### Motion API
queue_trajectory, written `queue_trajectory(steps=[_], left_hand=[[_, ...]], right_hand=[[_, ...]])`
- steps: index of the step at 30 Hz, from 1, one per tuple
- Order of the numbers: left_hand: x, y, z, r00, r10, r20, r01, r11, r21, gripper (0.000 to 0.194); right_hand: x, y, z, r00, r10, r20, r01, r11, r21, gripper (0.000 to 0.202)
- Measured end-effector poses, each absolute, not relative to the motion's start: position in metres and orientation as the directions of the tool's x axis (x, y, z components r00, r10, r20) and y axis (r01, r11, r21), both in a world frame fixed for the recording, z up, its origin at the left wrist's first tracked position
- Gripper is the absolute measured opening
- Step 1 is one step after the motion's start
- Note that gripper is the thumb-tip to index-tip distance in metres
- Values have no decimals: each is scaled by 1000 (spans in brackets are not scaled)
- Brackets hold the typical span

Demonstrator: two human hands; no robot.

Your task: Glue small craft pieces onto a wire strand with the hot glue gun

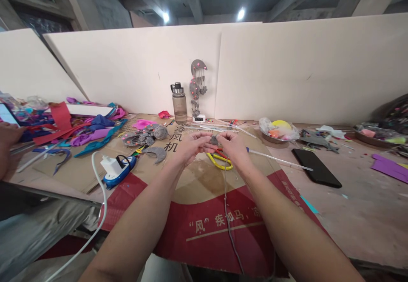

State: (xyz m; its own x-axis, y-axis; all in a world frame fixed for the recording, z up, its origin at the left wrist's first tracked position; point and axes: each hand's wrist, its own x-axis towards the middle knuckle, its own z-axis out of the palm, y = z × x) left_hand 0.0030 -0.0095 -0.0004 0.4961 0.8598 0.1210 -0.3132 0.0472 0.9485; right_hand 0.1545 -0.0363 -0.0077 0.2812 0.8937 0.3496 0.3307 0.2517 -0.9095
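Note:
A small grey felt piece (214, 140) is pinched between the fingertips of my left hand (194, 146) and my right hand (232, 146). Its exact shape is mostly hidden by the fingers. A grey cord (227, 207) hangs below my right hand and runs down over the cardboard's front edge. Just under the hands lie yellow-handled scissors (219, 163), partly covered. From behind my right wrist a clear stick (280, 158) reaches right, onto a black phone (315, 168). Left of my hands sit grey felt crescents (155, 153) and a ball of grey yarn (160, 132).
Red-and-tan cardboard (197, 188) covers the table. A water bottle (179, 105) and a grey hanging ornament (198, 84) are by the white partition (137, 69). A blue power strip (119, 173) trails a white cable. A person's hand (9, 135) shows at far left.

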Motion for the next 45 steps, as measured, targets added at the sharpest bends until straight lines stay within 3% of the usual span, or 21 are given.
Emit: queue_trajectory(steps=[7, 12, 17, 21, 26, 30, 33, 45], left_hand=[[6, -8, -6, 360, 911, 201, -151, -155, 976, 25], [5, -6, -7, 251, 935, 250, -178, -209, 962, 22], [5, -8, -7, 239, 931, 276, -170, -240, 956, 19], [6, -9, -7, 266, 925, 270, -173, -230, 958, 19], [4, -10, -5, 424, 874, 237, -247, -140, 959, 22], [2, -11, -3, 485, 848, 212, -322, -52, 945, 34], [3, -11, -4, 442, 873, 207, -283, -83, 955, 37], [3, -2, -9, 187, 939, 290, -103, -275, 956, 21]], right_hand=[[148, -44, -5, 190, 876, 443, 488, 307, -817, 17], [148, -40, -11, 153, 864, 479, 417, 383, -824, 26], [146, -41, -11, 167, 877, 451, 367, 370, -854, 22], [144, -46, -6, 178, 874, 453, 399, 357, -845, 18], [148, -45, -3, 217, 858, 465, 475, 324, -818, 18], [151, -44, -3, 238, 859, 454, 491, 297, -819, 16], [149, -46, -2, 221, 864, 453, 493, 302, -816, 16], [147, -43, -11, 150, 847, 510, 521, 370, -769, 16]])
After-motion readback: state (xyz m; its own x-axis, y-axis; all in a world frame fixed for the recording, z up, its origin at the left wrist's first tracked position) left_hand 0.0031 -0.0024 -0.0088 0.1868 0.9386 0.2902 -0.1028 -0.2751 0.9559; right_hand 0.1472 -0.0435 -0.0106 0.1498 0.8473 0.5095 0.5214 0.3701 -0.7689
